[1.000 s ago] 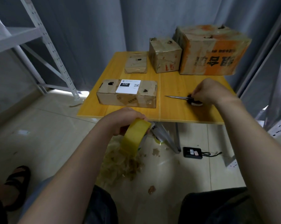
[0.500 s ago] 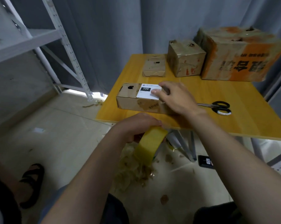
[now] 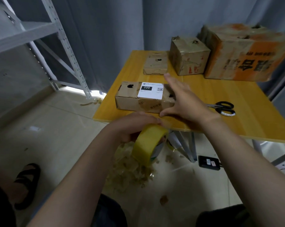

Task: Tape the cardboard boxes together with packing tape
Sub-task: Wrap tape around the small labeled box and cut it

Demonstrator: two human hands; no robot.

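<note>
**Right hand shifting along the box.** Since half a second ago, the right hand (image 3: 184, 102) has been sliding off the white label (image 3: 150, 92) toward the right end of the labelled box (image 3: 133, 104). The scissors (image 3: 223, 108) are lying unmoved at right centre.

- **Right hand:** it is spreading its fingers wide and holding nothing, with the thumb reaching down the box's near face (contact with the cardboard cannot be confirmed).
- **Left hand:** the left hand (image 3: 130, 125) is gripping the yellow tape roll (image 3: 148, 143), fingers curling over its top. The roll is at centre frame, just below the near edge of the table (image 3: 220, 89).
- **Boxes:** the labelled box is sitting near the table's front left edge. It is well apart from the small flat box (image 3: 155, 65), the cube box (image 3: 188, 58) and the large orange box (image 3: 246, 53) at upper right.

**Likely hazards:**

- No free tape end is showing, so it is probably lying flat on the roll, and picking it up may be costing time or tearing a sliver.
- A sideways push on the box risks sending it off the nearby edge.
- Tape laid before the boxes are touching would be bridging a gap and binding nothing.
</note>
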